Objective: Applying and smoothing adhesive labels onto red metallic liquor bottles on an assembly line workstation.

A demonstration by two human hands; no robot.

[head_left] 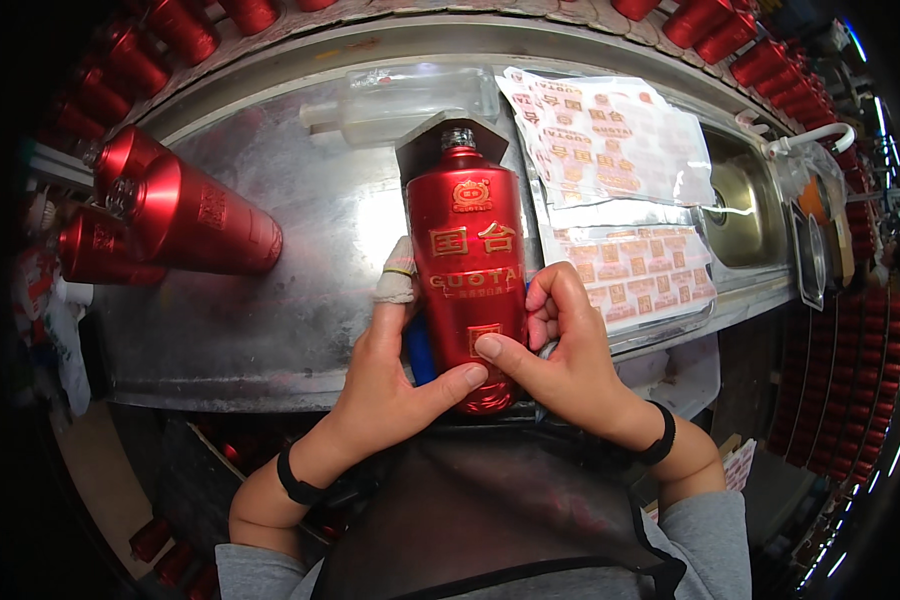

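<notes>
A glossy red bottle (pixel 467 225) with gold lettering lies in front of me, its bare glass neck pointing away. My left hand (pixel 395 365) grips its lower left side, thumb on the front near the base; one finger wears a whitish wrap. From the other side my right hand (pixel 560 340) holds it, the thumb pressing by the small gold square emblem (pixel 485 341) low on the front. Part of a dark angular piece (pixel 417 150) shows behind the bottle's neck. Something blue (pixel 420 345) peeks out between my left hand and the bottle.
Printed transfer sheets (pixel 610 140) in red and gold lie right of the bottle, beside a metal sink (pixel 750 200) with a white tap (pixel 815 138). A clear glass bottle (pixel 405 100) lies at the back. Several red bottles (pixel 205 215) stand at left; more line the far edge.
</notes>
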